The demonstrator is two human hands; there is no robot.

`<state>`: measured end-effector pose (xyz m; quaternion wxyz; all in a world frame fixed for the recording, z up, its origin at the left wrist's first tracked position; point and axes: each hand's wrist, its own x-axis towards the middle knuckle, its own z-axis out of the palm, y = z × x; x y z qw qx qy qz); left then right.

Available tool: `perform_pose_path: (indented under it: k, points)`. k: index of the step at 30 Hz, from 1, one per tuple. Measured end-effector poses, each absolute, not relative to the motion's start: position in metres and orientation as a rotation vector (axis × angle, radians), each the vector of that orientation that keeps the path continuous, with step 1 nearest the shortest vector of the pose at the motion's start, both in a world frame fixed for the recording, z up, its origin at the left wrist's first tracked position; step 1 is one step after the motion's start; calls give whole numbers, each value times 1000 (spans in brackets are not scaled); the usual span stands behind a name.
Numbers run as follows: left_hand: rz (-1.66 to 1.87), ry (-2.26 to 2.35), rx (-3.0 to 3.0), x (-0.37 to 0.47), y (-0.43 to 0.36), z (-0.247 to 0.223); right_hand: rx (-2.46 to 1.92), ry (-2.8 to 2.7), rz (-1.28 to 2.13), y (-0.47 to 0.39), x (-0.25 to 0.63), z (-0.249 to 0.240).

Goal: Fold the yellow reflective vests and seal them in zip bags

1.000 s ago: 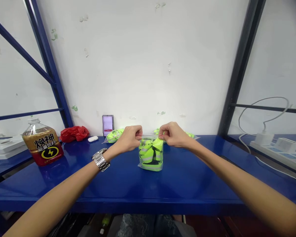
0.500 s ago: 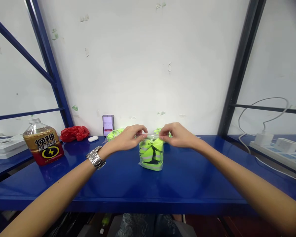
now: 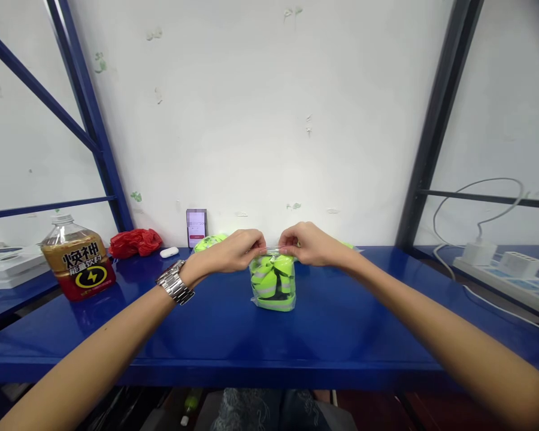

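A clear plastic bag (image 3: 273, 286) with folded yellow-green reflective material inside stands upright on the blue table (image 3: 341, 335). My left hand (image 3: 245, 248) pinches the left end of the bag's top edge. At the right end of that same edge, my right hand (image 3: 300, 242) has its fingers closed on the plastic. Behind my left hand lies another yellow-green bundle (image 3: 210, 241), partly hidden. A bit more yellow-green shows behind my right wrist.
At the left stand a large drink bottle (image 3: 81, 260), a red plastic bag (image 3: 135, 242), a white case (image 3: 169, 252) and a phone (image 3: 196, 227) against the wall. White boxes (image 3: 13, 266) lie far left. A power strip (image 3: 503, 278) with cables is at the right.
My right hand has moved slightly left, closer to my left hand along the bag's top edge. The bag has shifted a little to the left.
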<state>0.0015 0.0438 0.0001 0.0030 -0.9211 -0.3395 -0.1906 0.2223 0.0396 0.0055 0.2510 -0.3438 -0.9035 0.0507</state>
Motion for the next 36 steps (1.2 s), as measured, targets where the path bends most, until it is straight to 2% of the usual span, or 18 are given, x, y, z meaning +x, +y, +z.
perform_pose_path:
  k: [10, 19, 28, 36]
  points:
    - [-493, -962, -2852, 3, 44, -2, -1105, -2476, 161, 41, 217, 7]
    - [-494, -910, -2802, 8, 43, -3, -1136, -2425, 40, 43, 215, 1]
    - [-410, -1039, -2817, 12, 41, 1, -1207, -2408, -40, 43, 211, -2]
    - [-464, -1222, -2544, 28, 45, -15, -1346, -2233, -166, 40, 200, -8]
